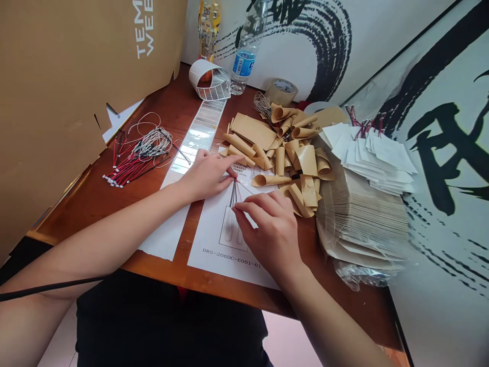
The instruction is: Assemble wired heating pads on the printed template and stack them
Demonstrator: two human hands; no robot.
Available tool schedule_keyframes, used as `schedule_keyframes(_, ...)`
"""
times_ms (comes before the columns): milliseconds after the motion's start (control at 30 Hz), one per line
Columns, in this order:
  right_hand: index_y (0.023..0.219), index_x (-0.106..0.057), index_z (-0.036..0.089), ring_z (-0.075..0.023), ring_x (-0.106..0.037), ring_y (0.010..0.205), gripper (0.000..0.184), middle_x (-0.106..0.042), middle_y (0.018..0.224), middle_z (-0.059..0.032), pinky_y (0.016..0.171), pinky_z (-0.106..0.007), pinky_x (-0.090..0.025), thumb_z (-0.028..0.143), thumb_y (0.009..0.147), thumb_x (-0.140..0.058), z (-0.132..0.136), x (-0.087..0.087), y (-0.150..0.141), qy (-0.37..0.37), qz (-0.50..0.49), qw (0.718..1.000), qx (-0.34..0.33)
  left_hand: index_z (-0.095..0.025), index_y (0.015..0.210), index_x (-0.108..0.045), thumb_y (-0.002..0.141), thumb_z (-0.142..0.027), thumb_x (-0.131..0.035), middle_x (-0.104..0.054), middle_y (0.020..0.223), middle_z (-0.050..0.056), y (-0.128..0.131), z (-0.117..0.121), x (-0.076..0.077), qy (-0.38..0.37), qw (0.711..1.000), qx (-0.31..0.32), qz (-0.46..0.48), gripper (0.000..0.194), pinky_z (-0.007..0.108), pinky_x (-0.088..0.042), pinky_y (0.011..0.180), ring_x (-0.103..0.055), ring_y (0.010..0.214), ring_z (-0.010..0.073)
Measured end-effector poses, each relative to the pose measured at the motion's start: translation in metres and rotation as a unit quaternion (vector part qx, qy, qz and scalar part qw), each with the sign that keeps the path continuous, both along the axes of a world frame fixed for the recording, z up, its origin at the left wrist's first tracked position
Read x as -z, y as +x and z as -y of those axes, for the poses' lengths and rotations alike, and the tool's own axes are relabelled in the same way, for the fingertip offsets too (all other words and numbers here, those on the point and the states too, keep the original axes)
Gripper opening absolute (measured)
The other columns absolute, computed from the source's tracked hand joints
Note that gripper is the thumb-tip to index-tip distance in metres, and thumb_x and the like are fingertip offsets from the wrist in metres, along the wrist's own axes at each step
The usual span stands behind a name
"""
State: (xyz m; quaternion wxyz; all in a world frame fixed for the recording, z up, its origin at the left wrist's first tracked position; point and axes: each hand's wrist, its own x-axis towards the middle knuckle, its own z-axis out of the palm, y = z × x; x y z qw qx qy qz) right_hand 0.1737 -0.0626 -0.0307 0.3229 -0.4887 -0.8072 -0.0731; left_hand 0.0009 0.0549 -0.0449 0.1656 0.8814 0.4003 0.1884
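Note:
A small bundle of thin dark and red wires (233, 192) lies on a printed white drawing sheet (225, 255). My left hand (208, 176) pinches the bundle's upper end with its fingertips. My right hand (267, 229) holds the lower part between thumb and forefinger, its heel raised over the sheet. Beyond the fingers lies a heap of curled tan paper strips (290, 153). A long strip of silvery labels (202, 130) passes under my left hand.
A wooden table (91, 204) holds red-and-white wire bundles (139, 158), a stack of tan sheets (362, 219), white tags with red wires (370, 153), a tape roll (281, 92), a label roll (209, 80) and a water bottle (246, 51). A cardboard panel (76, 92) stands left; a painted wall stands right.

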Motion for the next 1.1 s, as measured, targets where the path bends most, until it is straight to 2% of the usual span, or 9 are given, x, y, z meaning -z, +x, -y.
schedule_keyframes(133, 0.082, -0.071, 0.023, -0.0198, -0.059, 0.083, 0.015, -0.076, 0.083, 0.0001, 0.074, -0.037, -0.034, 0.016, 0.095, -0.069, 0.0023, 0.0034, -0.0037, 0.009, 0.003, 1.0, 0.0, -0.026, 0.146, -0.053, 0.093, -0.017, -0.057, -0.082, 0.108, 0.001, -0.0004, -0.001, 0.0014, -0.029, 0.999, -0.006, 0.026, 0.054, 0.042, -0.028, 0.098, -0.065, 0.116, 0.0264)
schedule_keyframes(600, 0.079, -0.07, 0.023, -0.0209, -0.064, 0.091, 0.019, -0.076, 0.079, 0.0014, 0.084, -0.04, -0.029, 0.014, 0.096, -0.067, 0.0083, 0.006, -0.007, -0.027, -0.001, 1.0, -0.016, -0.023, 0.145, -0.051, 0.09, -0.027, -0.065, -0.082, 0.108, 0.001, 0.0003, -0.0002, 0.0031, -0.078, 0.994, -0.017, 0.068, 0.057, 0.043, -0.027, 0.101, -0.067, 0.121, 0.027)
schedule_keyframes(833, 0.081, -0.071, 0.022, -0.0212, -0.064, 0.092, 0.017, -0.076, 0.08, 0.0022, 0.087, -0.04, -0.029, 0.013, 0.094, -0.069, 0.0083, 0.0067, -0.0059, -0.031, -0.002, 0.999, -0.011, -0.021, 0.147, -0.053, 0.09, -0.033, -0.071, -0.083, 0.107, 0.001, 0.0021, 0.0033, 0.0004, -0.038, 0.999, -0.015, 0.021, 0.061, 0.044, -0.026, 0.1, -0.064, 0.116, 0.0276)
schedule_keyframes(1100, 0.079, -0.071, 0.023, -0.0208, -0.065, 0.093, 0.019, -0.077, 0.08, 0.0032, 0.089, -0.04, -0.028, 0.01, 0.093, -0.069, 0.0079, 0.0085, -0.0085, -0.029, -0.012, 0.999, -0.017, -0.03, 0.144, -0.058, 0.091, -0.031, -0.074, -0.083, 0.105, -0.002, 0.0022, 0.0053, -0.0031, 0.009, 1.0, 0.001, -0.02, 0.056, 0.044, -0.026, 0.1, -0.062, 0.11, 0.0282)
